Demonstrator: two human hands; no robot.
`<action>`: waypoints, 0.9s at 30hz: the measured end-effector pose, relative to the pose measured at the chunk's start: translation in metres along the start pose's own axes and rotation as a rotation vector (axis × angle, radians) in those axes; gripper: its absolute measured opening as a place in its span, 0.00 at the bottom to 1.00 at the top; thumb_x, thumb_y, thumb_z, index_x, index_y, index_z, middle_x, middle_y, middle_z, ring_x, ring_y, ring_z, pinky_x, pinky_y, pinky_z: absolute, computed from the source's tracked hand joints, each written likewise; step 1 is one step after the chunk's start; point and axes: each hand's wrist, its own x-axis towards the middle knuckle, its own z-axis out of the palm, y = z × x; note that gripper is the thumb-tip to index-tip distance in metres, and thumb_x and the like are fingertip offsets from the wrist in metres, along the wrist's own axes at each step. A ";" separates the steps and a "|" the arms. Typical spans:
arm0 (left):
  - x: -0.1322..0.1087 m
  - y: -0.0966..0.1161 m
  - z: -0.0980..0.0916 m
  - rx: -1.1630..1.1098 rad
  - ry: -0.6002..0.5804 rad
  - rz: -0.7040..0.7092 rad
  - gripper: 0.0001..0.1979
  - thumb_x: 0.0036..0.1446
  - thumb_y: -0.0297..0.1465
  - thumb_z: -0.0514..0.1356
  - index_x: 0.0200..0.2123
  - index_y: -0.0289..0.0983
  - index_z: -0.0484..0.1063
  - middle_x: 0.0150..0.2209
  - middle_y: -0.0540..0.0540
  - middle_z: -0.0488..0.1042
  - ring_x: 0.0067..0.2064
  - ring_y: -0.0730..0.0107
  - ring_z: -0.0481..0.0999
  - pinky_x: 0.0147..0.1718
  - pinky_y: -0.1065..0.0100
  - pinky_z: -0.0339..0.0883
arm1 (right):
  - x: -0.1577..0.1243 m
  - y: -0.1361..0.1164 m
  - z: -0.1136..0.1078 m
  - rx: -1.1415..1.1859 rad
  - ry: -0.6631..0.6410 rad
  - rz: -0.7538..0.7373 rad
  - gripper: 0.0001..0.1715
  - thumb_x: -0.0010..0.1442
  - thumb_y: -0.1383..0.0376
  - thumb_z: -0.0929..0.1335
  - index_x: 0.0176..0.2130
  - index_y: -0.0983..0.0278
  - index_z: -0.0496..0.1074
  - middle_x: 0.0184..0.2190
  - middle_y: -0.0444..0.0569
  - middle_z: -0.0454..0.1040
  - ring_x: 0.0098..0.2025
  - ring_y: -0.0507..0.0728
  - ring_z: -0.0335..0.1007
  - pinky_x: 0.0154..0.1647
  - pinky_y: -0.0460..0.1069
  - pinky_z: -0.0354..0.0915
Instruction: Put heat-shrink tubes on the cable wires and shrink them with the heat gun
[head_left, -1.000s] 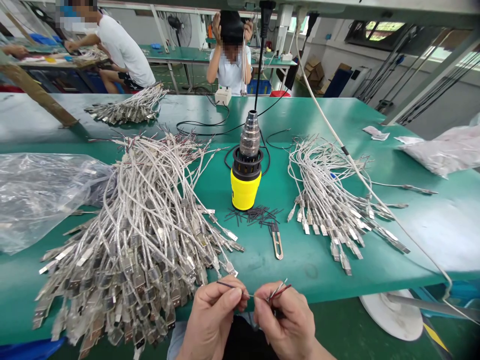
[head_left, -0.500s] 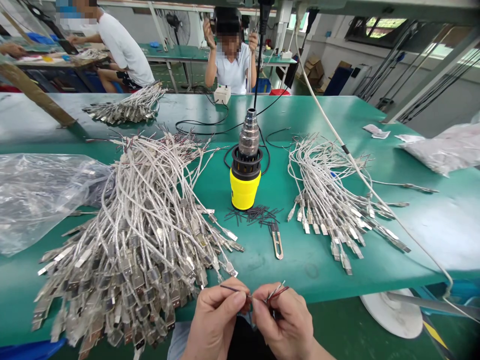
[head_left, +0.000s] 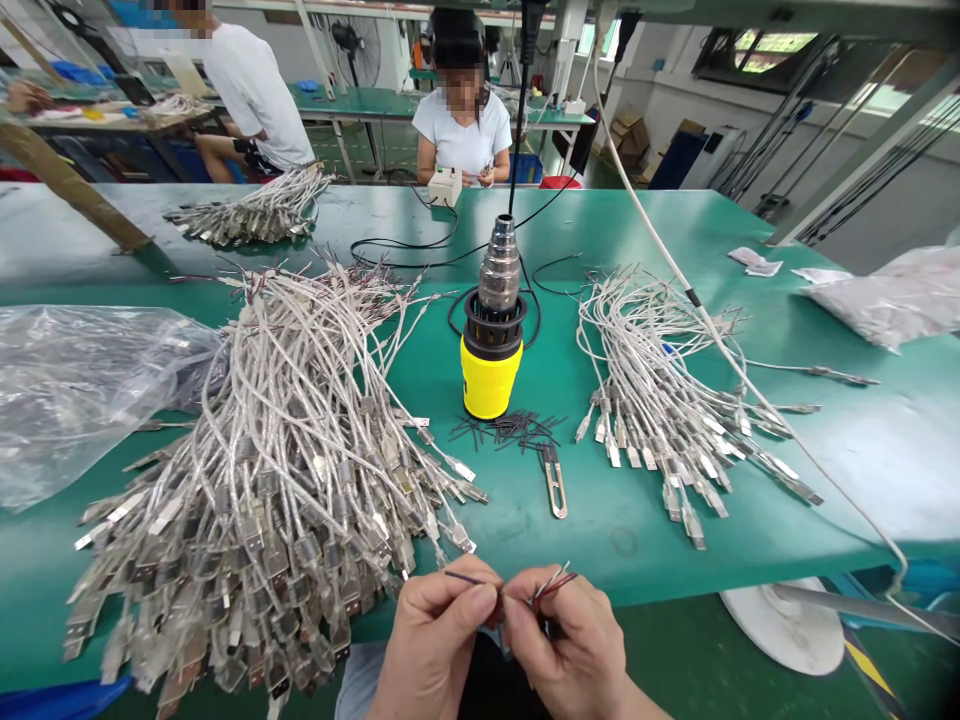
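At the table's near edge, my left hand (head_left: 431, 645) and my right hand (head_left: 574, 650) pinch the thin wires (head_left: 551, 582) at the end of one cable; both hands are closed on it, fingertips almost touching. A short dark strand (head_left: 461, 577) sticks out over my left thumb. A big heap of silver cables with metal plugs (head_left: 277, 470) lies just left of my hands. A smaller heap of cables (head_left: 660, 400) lies to the right. A yellow-based heat gun (head_left: 491, 340) stands upright in the middle, with short black tube pieces (head_left: 510, 428) and small snips (head_left: 553, 483) before it.
A crumpled clear plastic bag (head_left: 75, 390) lies at the left, another bag (head_left: 885, 300) at the far right. A white cord (head_left: 705, 320) hangs across the right side. Two people sit at the benches behind; a third cable heap (head_left: 247, 215) lies at the far left.
My hands have barely shifted, still working the same wire ends. The person opposite has lowered both raised hands to the table.
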 end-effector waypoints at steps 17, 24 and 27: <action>0.002 -0.002 -0.002 -0.004 -0.016 0.000 0.09 0.42 0.31 0.70 0.16 0.36 0.77 0.23 0.50 0.71 0.28 0.74 0.67 0.29 0.73 0.62 | 0.009 -0.007 -0.007 -0.058 -0.035 -0.019 0.08 0.55 0.72 0.65 0.26 0.61 0.67 0.16 0.37 0.73 0.16 0.47 0.69 0.22 0.40 0.62; 0.002 -0.002 -0.003 -0.001 -0.019 0.003 0.08 0.43 0.31 0.69 0.16 0.36 0.77 0.23 0.51 0.71 0.28 0.75 0.67 0.30 0.73 0.62 | 0.014 -0.010 -0.007 -0.111 -0.001 -0.057 0.08 0.55 0.71 0.65 0.25 0.61 0.67 0.16 0.37 0.74 0.15 0.46 0.69 0.22 0.40 0.62; 0.002 -0.002 -0.002 0.011 -0.032 0.002 0.08 0.43 0.30 0.69 0.16 0.36 0.77 0.22 0.50 0.71 0.29 0.74 0.67 0.31 0.73 0.62 | 0.014 -0.011 -0.007 -0.125 0.012 -0.064 0.08 0.55 0.71 0.65 0.25 0.61 0.67 0.16 0.37 0.74 0.15 0.47 0.69 0.22 0.40 0.62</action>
